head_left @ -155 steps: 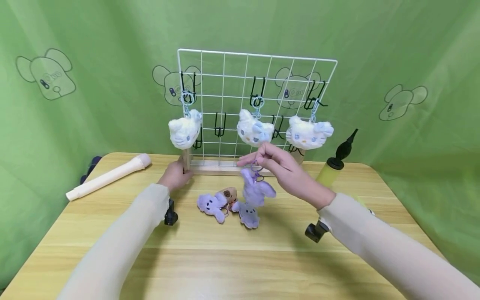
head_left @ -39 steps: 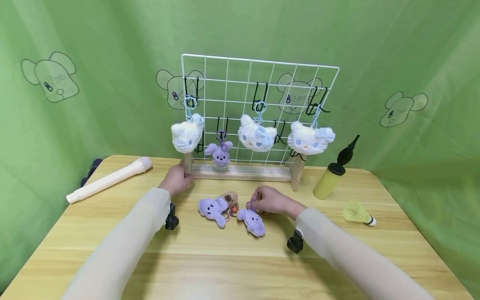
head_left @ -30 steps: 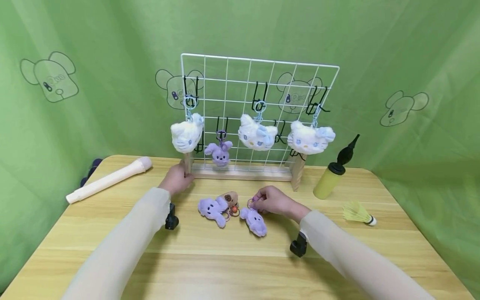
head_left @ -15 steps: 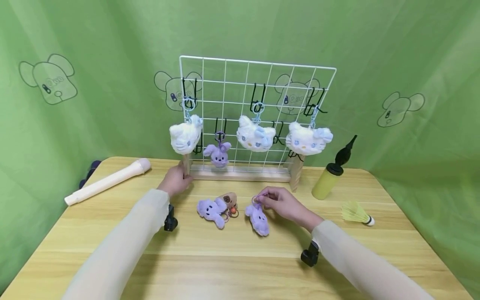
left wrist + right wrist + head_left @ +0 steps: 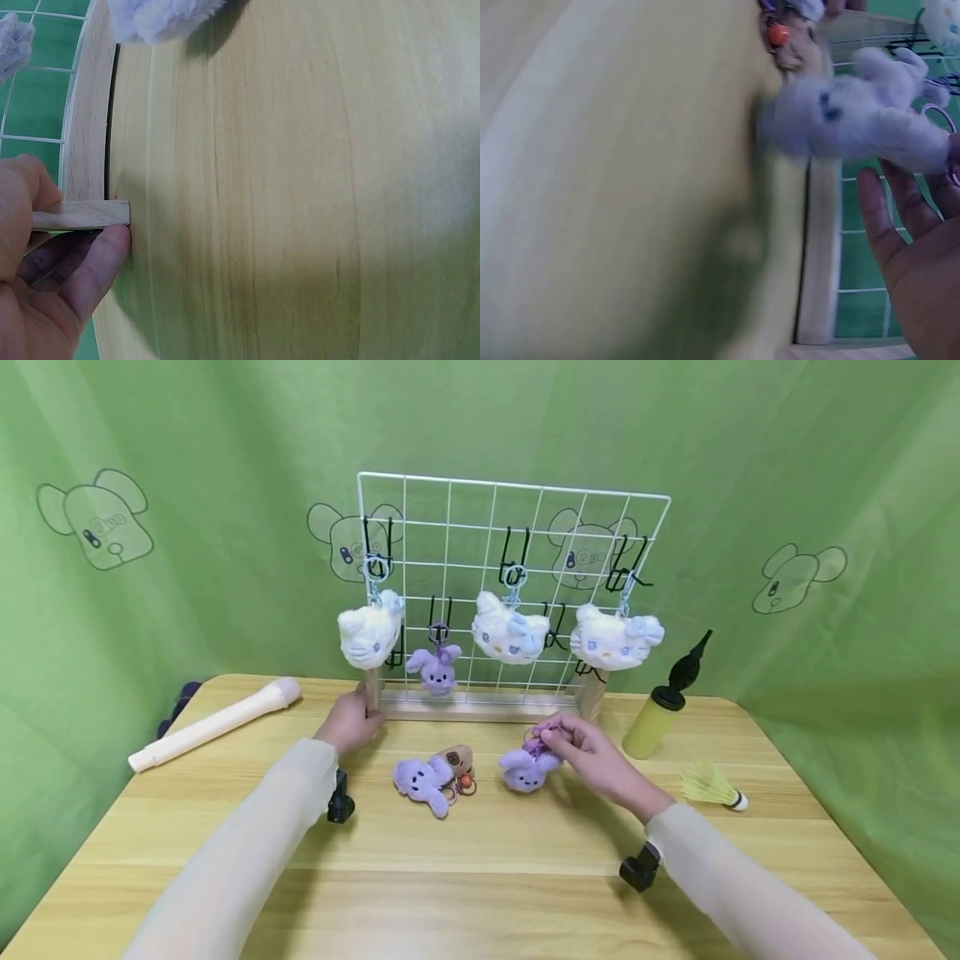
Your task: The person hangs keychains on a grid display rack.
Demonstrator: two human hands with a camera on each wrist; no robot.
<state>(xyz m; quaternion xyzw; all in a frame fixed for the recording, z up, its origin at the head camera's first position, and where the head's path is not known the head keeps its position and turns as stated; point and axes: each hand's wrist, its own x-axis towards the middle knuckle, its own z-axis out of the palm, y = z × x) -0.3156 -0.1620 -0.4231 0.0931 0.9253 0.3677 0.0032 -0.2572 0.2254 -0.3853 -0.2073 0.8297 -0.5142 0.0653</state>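
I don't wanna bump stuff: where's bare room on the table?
Up front between the sleeves, and between the left one and pale tube. Before the rack it's crowded: plushies lie there and the right hand holds another.

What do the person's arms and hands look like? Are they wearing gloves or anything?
The person wears long, plain, pale cream sleeves that reach down to about the wrists. A small, boxy black camera sits at each wrist. The left hand and right hand are bare, with no gloves.

Wooden table [image 5: 480, 902] bearing rack [image 5: 480, 711], pale tube [image 5: 213, 727], purple plush [image 5: 418, 778], brown plush [image 5: 455, 758], pump [image 5: 648, 728], shuttlecock [image 5: 708, 783]
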